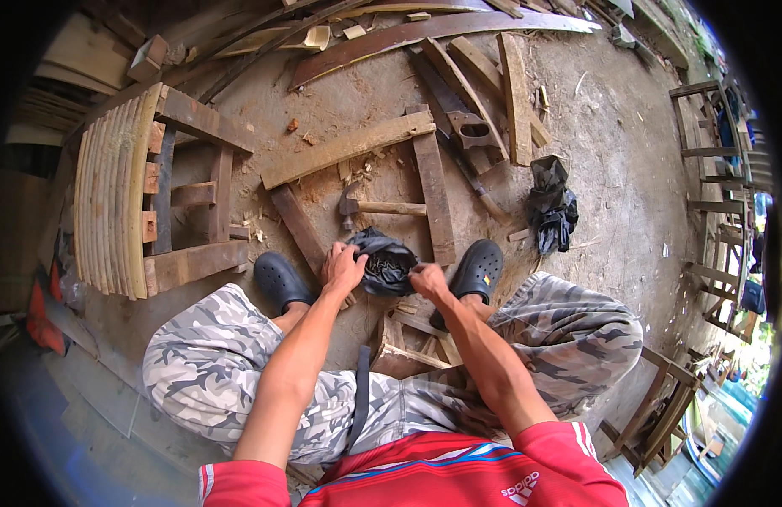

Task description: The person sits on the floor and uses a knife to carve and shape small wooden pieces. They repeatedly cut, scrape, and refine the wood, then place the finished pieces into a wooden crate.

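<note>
Between my feet I hold a black plastic bag [386, 279] with its mouth spread wide. Many small dark nails [389, 265] lie inside it. My left hand [344, 269] grips the bag's left rim, and my right hand [428, 280] pinches the rim on the right. Just beyond the bag lies a hammer [391, 208], its metal head to the left and its wooden handle pointing right. A wooden frame of boards [349, 150] surrounds the hammer on the ground.
A slatted wooden piece [116, 194] stands at the left. Beyond my right foot lie a handsaw [471, 131], loose planks [515, 101] and another crumpled black bag [552, 207]. A small wooden stool [408, 359] sits between my legs. Wooden frames [716, 203] line the right side.
</note>
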`<state>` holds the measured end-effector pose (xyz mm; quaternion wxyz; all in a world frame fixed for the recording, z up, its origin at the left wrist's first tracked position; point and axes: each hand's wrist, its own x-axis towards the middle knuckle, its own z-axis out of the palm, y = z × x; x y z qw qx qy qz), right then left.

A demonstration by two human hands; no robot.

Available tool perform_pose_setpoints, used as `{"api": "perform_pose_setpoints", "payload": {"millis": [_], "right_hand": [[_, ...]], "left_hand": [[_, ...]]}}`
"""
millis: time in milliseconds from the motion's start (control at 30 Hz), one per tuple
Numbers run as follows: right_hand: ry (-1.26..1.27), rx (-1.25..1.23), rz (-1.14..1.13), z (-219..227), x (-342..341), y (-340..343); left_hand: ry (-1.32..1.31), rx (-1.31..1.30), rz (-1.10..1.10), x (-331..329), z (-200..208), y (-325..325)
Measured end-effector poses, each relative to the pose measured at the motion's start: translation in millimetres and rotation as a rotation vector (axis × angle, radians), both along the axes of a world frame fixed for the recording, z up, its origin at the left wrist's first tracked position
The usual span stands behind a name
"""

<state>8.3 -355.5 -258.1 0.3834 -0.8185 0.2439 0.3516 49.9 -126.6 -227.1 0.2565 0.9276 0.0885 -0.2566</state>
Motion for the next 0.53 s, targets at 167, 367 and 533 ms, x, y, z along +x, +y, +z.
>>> {"api": "perform_pose_setpoints", "payload": {"millis": [167, 367, 533], "right_hand": [[0.174, 0.122, -0.154, 3, -6, 16], [-0.061, 0.493, -0.261, 44, 54, -12], [-0.085, 0.553, -0.168, 116, 97, -37]], "left_hand": [[0.05, -0.012, 0.154, -14, -14, -2], [-0.14, -0.244, 0.355, 3, 8, -20], [-0.124, -0.422, 0.378, 45, 37, -39]]}}
